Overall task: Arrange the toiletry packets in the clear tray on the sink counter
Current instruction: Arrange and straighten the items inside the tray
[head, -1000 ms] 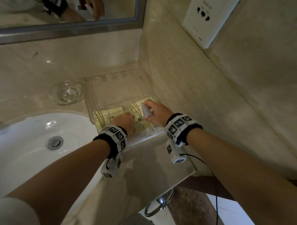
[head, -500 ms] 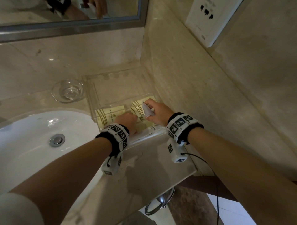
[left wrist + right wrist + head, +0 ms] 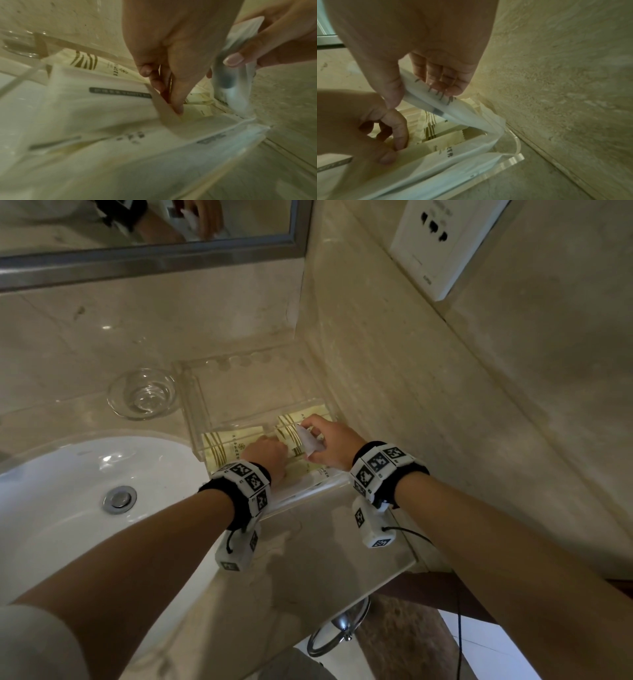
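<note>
Right hand point(image 3: 329, 445) pinches translucent packet point(image 3: 307, 444); left hand point(image 3: 266, 454), fingers curled, parts cream packets point(image 3: 228, 445) in clear tray point(image 3: 195, 392). Slide packet upright into gap, near wall.

A bathroom, likely a hotel's: a white sink basin point(image 3: 68, 494) set in a marble tabletop point(image 3: 325, 559), a framed mirror point(image 3: 147, 258) above, and packaged toiletry packets point(image 3: 229, 445).

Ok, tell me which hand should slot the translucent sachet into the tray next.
Right. The right hand already pinches the translucent sachet above the clear tray, by the wall. The left hand is busy, its fingers curled on a cream packet in the tray, probably parting the row.
</note>
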The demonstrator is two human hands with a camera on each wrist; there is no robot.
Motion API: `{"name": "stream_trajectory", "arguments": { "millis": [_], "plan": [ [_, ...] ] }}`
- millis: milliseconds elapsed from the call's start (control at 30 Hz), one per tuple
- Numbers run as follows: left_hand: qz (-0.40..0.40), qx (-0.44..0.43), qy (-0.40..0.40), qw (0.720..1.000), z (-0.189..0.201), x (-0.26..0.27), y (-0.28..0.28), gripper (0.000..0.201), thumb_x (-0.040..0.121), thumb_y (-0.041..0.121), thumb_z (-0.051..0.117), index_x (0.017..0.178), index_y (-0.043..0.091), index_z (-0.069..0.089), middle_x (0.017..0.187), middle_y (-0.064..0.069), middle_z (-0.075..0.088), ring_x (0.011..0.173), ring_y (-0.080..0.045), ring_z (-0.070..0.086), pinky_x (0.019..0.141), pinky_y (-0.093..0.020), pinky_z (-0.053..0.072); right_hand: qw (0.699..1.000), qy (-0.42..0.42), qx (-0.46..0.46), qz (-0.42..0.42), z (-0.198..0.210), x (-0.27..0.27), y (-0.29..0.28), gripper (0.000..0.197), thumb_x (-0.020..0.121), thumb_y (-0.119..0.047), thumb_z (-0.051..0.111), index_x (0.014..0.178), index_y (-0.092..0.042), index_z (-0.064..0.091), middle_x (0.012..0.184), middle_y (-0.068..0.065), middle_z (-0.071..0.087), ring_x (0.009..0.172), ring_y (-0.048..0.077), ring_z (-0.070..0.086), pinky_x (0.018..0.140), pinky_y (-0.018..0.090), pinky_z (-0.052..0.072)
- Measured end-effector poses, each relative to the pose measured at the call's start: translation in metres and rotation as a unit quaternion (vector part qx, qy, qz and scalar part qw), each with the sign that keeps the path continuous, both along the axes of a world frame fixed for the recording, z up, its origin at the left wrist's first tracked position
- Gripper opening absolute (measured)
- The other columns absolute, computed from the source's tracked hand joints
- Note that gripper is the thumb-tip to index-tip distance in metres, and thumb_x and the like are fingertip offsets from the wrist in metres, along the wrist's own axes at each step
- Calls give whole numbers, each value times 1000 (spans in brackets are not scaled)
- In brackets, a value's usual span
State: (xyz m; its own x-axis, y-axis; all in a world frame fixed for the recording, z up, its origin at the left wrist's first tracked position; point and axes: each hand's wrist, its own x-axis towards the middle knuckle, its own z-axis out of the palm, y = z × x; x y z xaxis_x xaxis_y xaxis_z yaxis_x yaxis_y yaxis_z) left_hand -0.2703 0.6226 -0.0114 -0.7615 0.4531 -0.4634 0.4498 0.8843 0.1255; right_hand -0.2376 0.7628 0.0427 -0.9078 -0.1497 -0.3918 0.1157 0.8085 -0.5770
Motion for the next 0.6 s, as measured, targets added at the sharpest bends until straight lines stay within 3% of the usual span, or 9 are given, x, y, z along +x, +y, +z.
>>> {"name": "stream_trajectory", "arguments": {
  "millis": [233,433,600],
  "plan": [
    [4,-3,6,1000,-1,-8,0,29,93,17,43,109,11,66,116,-8,65,109,-27,59,89,-34,49,1000,8,9,0,-2,-1,1,52,83,-17,68,129,-12,46,113,12,61,98,28,61,77,32,48],
    [13,5,6,1000,-1,-7,-1,32,93,14,39,110,9,66,116,-10,65,107,-29,61,88,-35,49,1000,10,7,-2,-2,0,0,50,84,-16,66,129,-11,46,111,16,62,96,31,62,82,42,53],
    [4,3,30,1000,1,-3,1,29,92,7,40,110,7,63,113,-13,63,105,-30,60,85,-34,48,1000,9,10,2,-2,0,1,50,84,-15,66,129,-11,46,112,15,62,97,31,62,83,41,53]
  ]
}}
